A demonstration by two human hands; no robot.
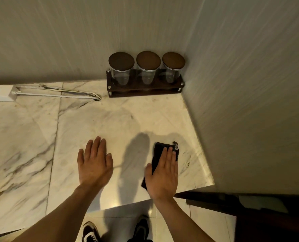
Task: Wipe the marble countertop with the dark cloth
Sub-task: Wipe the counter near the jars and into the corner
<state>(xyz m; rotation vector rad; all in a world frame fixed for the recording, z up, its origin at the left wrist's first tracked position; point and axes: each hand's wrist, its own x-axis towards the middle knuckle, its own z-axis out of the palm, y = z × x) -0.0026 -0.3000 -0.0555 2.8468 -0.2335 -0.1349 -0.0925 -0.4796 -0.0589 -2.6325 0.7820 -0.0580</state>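
Note:
The dark cloth (158,151) lies folded on the marble countertop (96,123), near its right front part. My right hand (163,173) rests flat on top of the cloth, fingers together, pressing it to the stone. Most of the cloth is hidden under that palm. My left hand (94,163) lies flat on the bare marble to the left of the cloth, fingers slightly spread, holding nothing.
A dark wooden rack (145,89) with three lidded glass jars (147,69) stands in the back right corner. A white power strip (0,92) and its cable (61,93) lie along the back wall at left. A wall (250,102) bounds the counter's right side.

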